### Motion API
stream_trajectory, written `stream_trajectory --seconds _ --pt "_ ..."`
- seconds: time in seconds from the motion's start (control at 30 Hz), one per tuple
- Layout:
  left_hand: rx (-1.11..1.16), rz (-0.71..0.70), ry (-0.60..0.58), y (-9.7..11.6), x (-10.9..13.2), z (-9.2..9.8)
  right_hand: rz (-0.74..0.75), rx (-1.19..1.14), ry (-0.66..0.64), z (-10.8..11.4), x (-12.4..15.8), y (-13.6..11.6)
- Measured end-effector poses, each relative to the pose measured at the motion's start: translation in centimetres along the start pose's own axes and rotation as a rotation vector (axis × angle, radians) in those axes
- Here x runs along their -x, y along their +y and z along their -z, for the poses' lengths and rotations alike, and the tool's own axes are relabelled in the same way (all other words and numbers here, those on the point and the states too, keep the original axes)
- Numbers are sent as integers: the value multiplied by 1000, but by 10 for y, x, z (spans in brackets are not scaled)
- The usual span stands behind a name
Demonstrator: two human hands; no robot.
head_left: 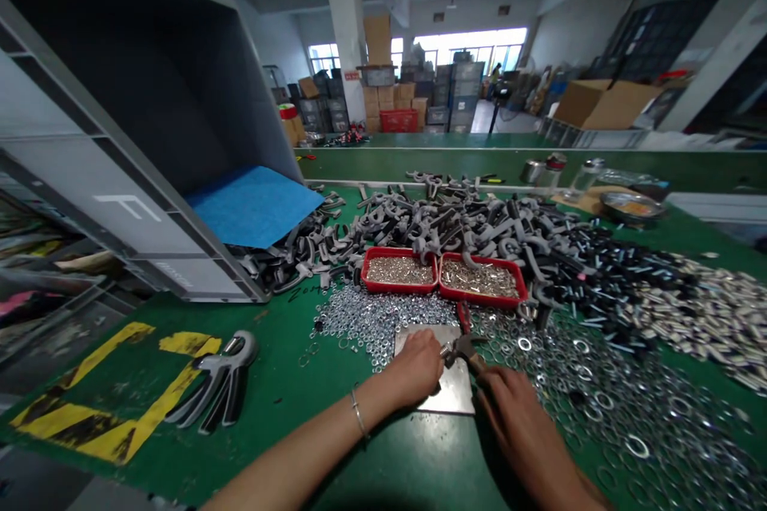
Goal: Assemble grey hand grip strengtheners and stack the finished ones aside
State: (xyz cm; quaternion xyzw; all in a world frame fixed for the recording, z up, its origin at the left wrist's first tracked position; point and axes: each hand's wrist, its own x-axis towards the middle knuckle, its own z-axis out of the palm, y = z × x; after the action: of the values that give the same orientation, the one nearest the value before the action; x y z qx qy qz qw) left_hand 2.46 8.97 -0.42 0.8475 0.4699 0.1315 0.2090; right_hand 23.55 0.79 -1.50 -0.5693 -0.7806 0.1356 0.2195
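At left on a green workbench [311,431], gray-and-black clamps [226,374] lie beside a square of yellow-and-black tape [93,429]. To their right, a worker's left hand [421,363] rests over a metal plate [456,390], fingers curled together; whatever they may pinch cannot be told. Just right, a hammer [465,348] is held with its head above the plate, striking end turned left toward that hand, its long axis slanting from far left to near right. The right hand [509,399] has its fingers wrapped around the handle, with loose metal rings [599,399] spread farther right.
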Motion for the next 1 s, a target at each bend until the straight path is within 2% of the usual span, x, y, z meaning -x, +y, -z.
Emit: stream_trajectory --seconds 0.1,0.17,0.27,0.4,0.5,0.57,0.67,0.77,0.83,0.9,1.0 --pt "-37 -31 -72 1 -14 1 6 178 38 -1 7 28" --pt "-53 -59 -110 4 -21 4 -16 191 25 -3 9 40" --pt "-95 -106 -184 15 -33 9 -146 75 -44 2 5 51" --pt "-166 -147 -239 26 -49 20 -329 -150 -154 26 -2 66" --pt "-217 -177 -171 25 -73 36 -354 -264 -76 44 1 71" --pt "-240 -167 -86 20 -99 45 -342 -297 -2 49 0 68" --pt "-297 -130 -1 13 -146 50 -261 -291 65 42 -14 51" --pt "-370 -99 20 6 -183 43 -139 -243 40 25 -39 34" --pt "-413 -82 23 1 -194 34 -126 -185 12 16 -51 33" --pt "-443 -71 40 -3 -196 24 -189 -106 8 15 -54 42" --pt "-453 -68 85 -8 -191 14 -299 -41 19 29 -41 70"
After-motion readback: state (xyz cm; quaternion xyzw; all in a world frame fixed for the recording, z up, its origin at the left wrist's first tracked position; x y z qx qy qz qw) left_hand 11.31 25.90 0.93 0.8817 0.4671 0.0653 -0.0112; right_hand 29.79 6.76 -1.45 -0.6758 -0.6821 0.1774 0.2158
